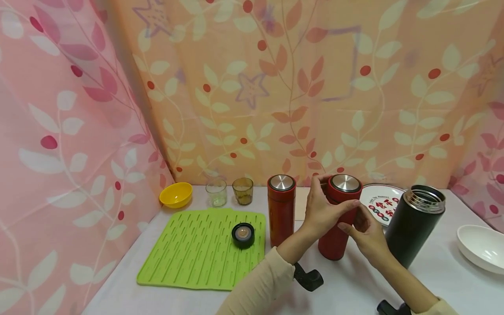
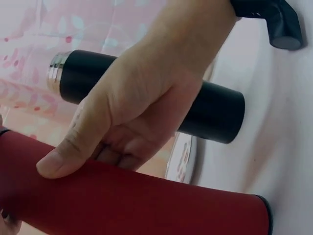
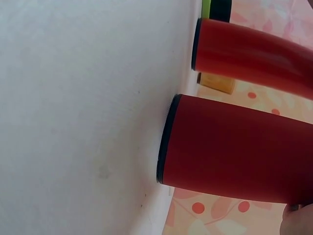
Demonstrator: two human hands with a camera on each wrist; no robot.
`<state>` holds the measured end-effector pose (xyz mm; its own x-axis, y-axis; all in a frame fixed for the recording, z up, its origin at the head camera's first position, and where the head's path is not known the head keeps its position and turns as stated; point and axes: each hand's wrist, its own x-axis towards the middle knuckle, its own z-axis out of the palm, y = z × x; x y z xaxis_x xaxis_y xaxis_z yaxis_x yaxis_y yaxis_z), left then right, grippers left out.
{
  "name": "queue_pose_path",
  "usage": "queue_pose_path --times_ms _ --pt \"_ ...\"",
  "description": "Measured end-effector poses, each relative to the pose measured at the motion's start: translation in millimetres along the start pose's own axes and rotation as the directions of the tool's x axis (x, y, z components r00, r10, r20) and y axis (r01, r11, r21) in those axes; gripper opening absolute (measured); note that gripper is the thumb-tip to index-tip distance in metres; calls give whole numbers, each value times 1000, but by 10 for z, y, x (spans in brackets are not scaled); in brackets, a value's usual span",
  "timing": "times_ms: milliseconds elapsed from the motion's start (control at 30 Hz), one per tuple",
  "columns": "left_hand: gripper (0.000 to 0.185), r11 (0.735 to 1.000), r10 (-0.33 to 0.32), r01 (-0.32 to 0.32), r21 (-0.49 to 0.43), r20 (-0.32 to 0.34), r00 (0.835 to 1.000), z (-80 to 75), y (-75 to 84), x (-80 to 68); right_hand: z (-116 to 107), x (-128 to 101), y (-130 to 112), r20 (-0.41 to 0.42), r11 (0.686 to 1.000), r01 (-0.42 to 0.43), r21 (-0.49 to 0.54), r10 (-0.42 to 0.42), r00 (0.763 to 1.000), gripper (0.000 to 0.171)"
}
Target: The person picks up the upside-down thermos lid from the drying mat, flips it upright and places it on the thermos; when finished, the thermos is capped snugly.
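While our left hand (image 1: 323, 210) curls around its upper body and our right hand (image 1: 364, 236) touches it with relaxed fingers, the red flask (image 1: 338, 218) stands upright on the white table (image 1: 354, 288), matte red with a steel-topped lid. We count two red flasks, one black flask (image 1: 413, 225), two glasses and one green mat (image 1: 197, 249).

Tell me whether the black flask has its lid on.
Off. The black flask stands upright with its steel mouth bare and open, while both red flasks carry steel-topped lids. A small black cap lies on the green mat.
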<state>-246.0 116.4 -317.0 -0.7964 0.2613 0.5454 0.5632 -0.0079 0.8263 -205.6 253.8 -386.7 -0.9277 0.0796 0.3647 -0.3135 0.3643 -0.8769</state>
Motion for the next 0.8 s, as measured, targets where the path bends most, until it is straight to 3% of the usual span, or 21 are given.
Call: queue_pose_path --times_ms 300,433,567,733,800 --pt "67 991 127 -130 20 118 985 -113 -46 38 -14 15 -9 -1 999 31 18 -31 1000 69" --pt "66 995 98 -100 1 140 985 -123 -52 44 -13 15 -4 -4 1000 13 -3 -13 1000 70" --pt "74 999 39 -40 12 88 995 -68 -40 21 -18 -1 4 0 1000 -11 -20 11 1000 69" --pt "72 1000 17 -18 -19 -28 999 15 -26 2 -3 -13 6 3 1000 -6 -7 6 1000 70" --pt "69 1000 8 -9 -27 -43 999 10 -22 2 0 -5 3 1 1000 4 2 -4 1000 71"
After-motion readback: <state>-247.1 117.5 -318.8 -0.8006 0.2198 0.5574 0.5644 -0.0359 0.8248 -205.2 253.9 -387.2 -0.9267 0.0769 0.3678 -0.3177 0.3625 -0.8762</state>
